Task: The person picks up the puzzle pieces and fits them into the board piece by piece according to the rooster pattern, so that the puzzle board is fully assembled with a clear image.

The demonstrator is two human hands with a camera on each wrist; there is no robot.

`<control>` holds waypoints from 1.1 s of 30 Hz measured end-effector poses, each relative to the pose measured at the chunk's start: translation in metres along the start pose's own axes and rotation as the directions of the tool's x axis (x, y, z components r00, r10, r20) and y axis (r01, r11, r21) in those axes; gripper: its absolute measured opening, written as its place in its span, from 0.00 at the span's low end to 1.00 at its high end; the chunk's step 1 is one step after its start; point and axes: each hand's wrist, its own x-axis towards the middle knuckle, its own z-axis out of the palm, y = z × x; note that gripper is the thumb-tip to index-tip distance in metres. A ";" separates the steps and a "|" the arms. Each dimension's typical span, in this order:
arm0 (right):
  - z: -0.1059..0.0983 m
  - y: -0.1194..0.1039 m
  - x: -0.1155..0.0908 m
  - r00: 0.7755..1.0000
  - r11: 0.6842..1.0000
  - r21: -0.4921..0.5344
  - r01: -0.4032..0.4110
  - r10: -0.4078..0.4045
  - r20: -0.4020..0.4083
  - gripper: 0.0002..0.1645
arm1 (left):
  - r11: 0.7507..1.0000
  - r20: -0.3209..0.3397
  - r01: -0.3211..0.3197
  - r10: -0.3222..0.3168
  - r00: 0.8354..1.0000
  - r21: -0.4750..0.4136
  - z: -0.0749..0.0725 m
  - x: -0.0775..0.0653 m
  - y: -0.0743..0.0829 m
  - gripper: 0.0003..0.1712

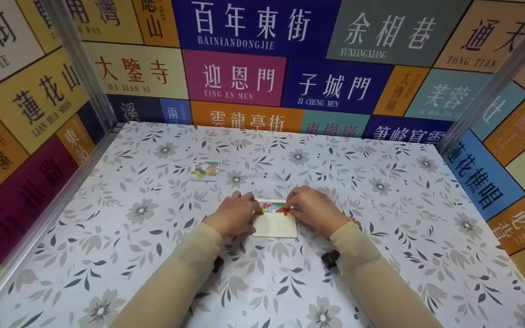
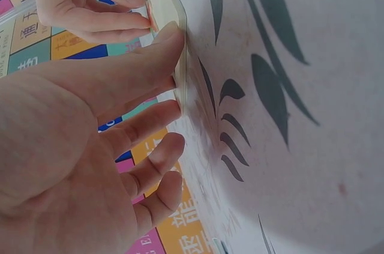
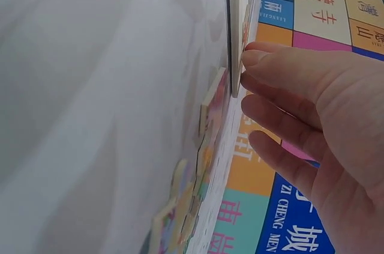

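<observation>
A small cream puzzle board (image 1: pixel 275 225) lies in front of me, with a row of colourful pieces (image 1: pixel 269 207) along its far edge and bare surface nearer me. My left hand (image 1: pixel 235 214) holds the board's left side; in the left wrist view its thumb (image 2: pixel 170 41) presses on the board's edge, the last fingers loosely bent. At the far right corner, my right hand (image 1: pixel 315 207) pinches an orange-red puzzle piece (image 1: pixel 282 211) in the row. The right wrist view shows thumb and fingertips together at the board (image 3: pixel 236 32), partly hiding the piece.
Loose puzzle pieces (image 3: pixel 210 110) lie on the table beside the board, mostly hidden by my right forearm in the head view. A square picture puzzle (image 1: pixel 205 170) sits farther back on the left. Panels with street-sign lettering (image 1: pixel 239 77) wall the flower-patterned table (image 1: pixel 153 255) at back and sides.
</observation>
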 end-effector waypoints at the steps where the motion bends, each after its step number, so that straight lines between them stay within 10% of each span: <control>1: 0.000 0.000 0.000 1.000 1.000 0.005 -0.007 0.007 0.005 0.10 | 1.000 0.005 0.005 -0.005 1.000 0.002 0.000 0.000 0.000 0.26; 11: -0.001 -0.002 0.000 0.995 0.993 0.076 -0.090 0.087 0.051 0.09 | 0.999 0.020 0.041 -0.042 0.999 0.018 0.000 0.000 0.004 0.25; 33: -0.012 0.018 -0.012 1.000 0.992 0.123 0.029 -0.028 -0.009 0.14 | 0.998 -0.004 0.035 -0.035 0.999 -0.052 0.000 -0.002 0.002 0.25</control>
